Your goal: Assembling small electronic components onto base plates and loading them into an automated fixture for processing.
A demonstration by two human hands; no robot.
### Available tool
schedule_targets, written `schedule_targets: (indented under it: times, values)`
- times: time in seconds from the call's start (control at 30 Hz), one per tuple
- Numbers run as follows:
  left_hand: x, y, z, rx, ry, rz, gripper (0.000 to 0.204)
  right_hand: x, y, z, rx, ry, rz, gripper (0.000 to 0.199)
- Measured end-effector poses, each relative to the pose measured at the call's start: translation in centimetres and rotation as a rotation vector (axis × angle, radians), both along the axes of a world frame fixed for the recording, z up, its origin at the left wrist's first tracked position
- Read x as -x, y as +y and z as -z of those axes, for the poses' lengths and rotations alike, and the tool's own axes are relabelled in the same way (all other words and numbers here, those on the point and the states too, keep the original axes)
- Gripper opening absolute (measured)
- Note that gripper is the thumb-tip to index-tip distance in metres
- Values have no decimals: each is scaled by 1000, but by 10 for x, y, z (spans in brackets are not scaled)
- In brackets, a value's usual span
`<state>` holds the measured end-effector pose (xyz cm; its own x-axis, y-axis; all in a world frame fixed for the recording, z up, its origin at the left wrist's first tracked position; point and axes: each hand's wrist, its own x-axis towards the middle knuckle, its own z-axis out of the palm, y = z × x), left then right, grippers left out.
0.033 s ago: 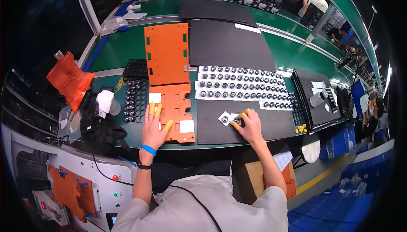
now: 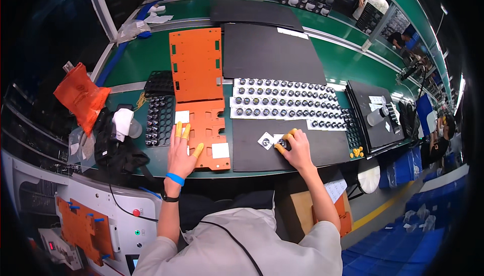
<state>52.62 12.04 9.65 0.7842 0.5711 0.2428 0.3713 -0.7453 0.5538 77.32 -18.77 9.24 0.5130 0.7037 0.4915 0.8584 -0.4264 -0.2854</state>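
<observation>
My left hand [image 2: 182, 152], with yellow finger cots, lies spread on the lower part of an orange plate [image 2: 206, 129], holding nothing. Over the dark mat [image 2: 252, 157], my right hand [image 2: 297, 150], also in yellow finger cots, pinches a small white square board with a black round part [image 2: 281, 142]. Its fingertips partly hide it. Just left of it a similar white square piece with a black round centre [image 2: 266, 141] lies turned cornerwise. Beyond them run rows of white strips bearing black round parts [image 2: 272, 101].
Left of the orange plate stands a black tray [image 2: 165, 124] partly filled with round parts. An orange bag [image 2: 80, 94] and a black bag [image 2: 121, 157] lie at the far left. Dark sheets [image 2: 272, 54] cover the back. Yellow finger cots [image 2: 356, 152] lie near the right front edge.
The whole view has shifted very slightly left. Both hands keep their places, and the pieces on the mat look unmoved.
</observation>
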Motion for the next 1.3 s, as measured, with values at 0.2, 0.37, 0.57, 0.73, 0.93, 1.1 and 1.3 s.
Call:
schedule_targets:
  times: [0.2,0.37,0.57,0.73,0.93,1.1,1.3]
  values:
    - [0,1,2,-19,-20,5,72,-40,-43,8,39,18,152,41]
    - [0,1,3,-35,-24,-1,71,-46,-50,10,-34,-42,314,41]
    - [0,0,1,-24,-21,-7,70,-54,-50,8,59,-163,315,30]
    - [0,1,1,-11,-27,-9,69,-57,-40,-2,31,-133,254,26]
    - [0,2,4,-36,-18,-19,69,-77,-42,5,89,-176,266,26]
    - [1,1,0,-2,-29,-22,69,-81,-40,9,122,-142,332,27]
    - [1,2,3,16,-47,-36,67,-69,-29,5,143,-218,427,31]
